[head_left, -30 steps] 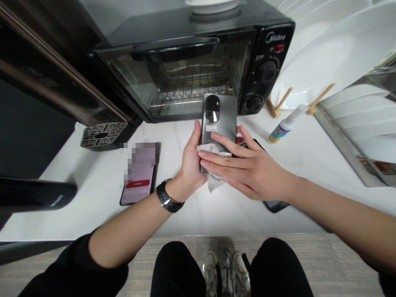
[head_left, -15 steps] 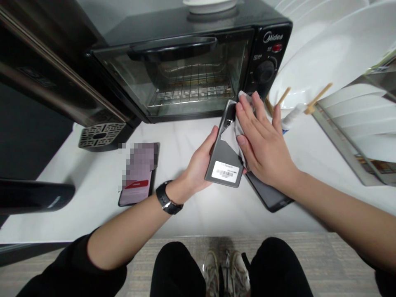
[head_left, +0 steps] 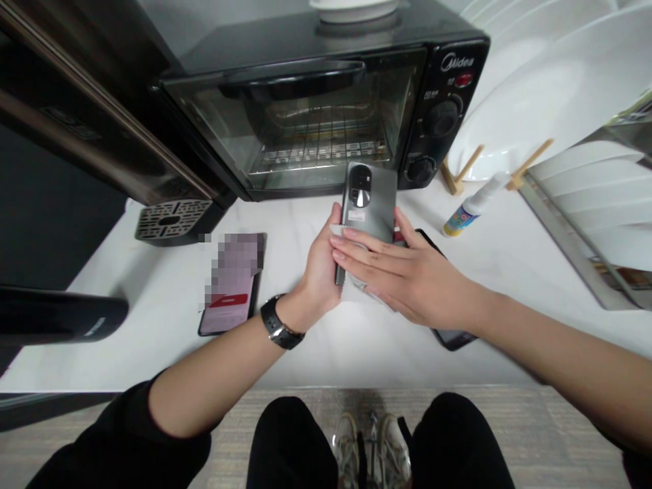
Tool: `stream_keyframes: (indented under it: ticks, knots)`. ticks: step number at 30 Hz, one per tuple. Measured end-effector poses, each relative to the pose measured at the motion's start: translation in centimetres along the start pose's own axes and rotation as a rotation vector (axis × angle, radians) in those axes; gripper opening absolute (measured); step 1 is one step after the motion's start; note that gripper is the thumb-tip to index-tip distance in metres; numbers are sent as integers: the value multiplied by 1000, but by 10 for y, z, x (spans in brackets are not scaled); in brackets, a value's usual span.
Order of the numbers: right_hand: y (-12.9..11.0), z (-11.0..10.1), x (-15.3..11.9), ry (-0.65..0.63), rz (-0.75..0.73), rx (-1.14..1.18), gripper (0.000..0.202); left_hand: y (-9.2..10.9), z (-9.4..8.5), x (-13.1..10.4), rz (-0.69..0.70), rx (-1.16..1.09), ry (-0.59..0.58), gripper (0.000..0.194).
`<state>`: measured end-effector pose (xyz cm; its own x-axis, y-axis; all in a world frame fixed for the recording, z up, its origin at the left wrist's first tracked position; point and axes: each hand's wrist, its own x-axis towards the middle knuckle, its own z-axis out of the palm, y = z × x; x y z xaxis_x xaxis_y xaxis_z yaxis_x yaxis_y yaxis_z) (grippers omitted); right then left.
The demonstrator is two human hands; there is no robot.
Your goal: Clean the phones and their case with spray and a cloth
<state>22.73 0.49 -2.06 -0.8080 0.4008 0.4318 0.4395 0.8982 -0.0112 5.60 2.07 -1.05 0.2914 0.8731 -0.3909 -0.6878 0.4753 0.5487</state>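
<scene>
While a grey phone (head_left: 370, 200) is held upright above the white worktop (head_left: 356, 339), back side up with its camera end pointing toward the oven (head_left: 305, 115), it is gripped along its left edge by the left hand (head_left: 318, 272), whose fingers are curled round the lower half of the case. A small white cloth (head_left: 356, 288) is pressed flat against the lower back of the phone by the right hand (head_left: 407, 278); the fingers (head_left: 356, 255) of that hand are stretched out nearly straight and laid side by side over the cloth, with a corner of it showing beneath the palm. A black watch (head_left: 279, 324) is worn on the left wrist. On the worktop to the left a second phone (head_left: 231, 285) is laid face up with its screen lit, and a dark phone (head_left: 451, 336) is partly hidden under the right forearm. The oven is shut, and only a bare wire rack (head_left: 318, 146) can be seen through its glass door; a white dish (head_left: 353, 8) is set on its top. To the right a small white spray bottle (head_left: 473, 205) is lying on its side near a wooden rack (head_left: 461, 173), in which large white plates (head_left: 534, 95) are stood on edge. A black drip grille (head_left: 170, 219) is seen at the left.
</scene>
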Motion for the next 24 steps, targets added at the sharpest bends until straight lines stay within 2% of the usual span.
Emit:
stream_keyframes:
  ticks: [2, 5, 8, 10, 14, 16, 20, 22, 24]
  knots:
    - [1, -1, 0, 7, 10, -10, 52, 6, 2, 0, -7, -49, 1, 49]
    - [5, -1, 0, 74, 115, -6, 53, 8, 4, 2, 7, -97, -64, 57]
    - [9, -1, 0, 109, 253, -32, 58, 3, 6, 4, 76, -71, -52, 48]
    - [11, -1, 0, 144, 326, -55, 61, 0, 6, 4, 72, -43, -52, 41]
    - [14, -2, -2, 200, 439, -87, 64, -1, 6, 0, -87, 14, -153, 40]
    - [15, -2, -2, 213, 475, -87, 64, 0, 5, -3, -185, 81, -168, 43]
    - [15, -5, 0, 218, 462, -71, 66, -1, 4, -6, -302, 203, -150, 46]
    - [12, -6, 1, 188, 422, -75, 67, -5, 3, -4, -293, 203, -170, 46]
    - [7, -5, 2, 146, 349, -80, 66, -10, 0, 0, -228, 162, -169, 45]
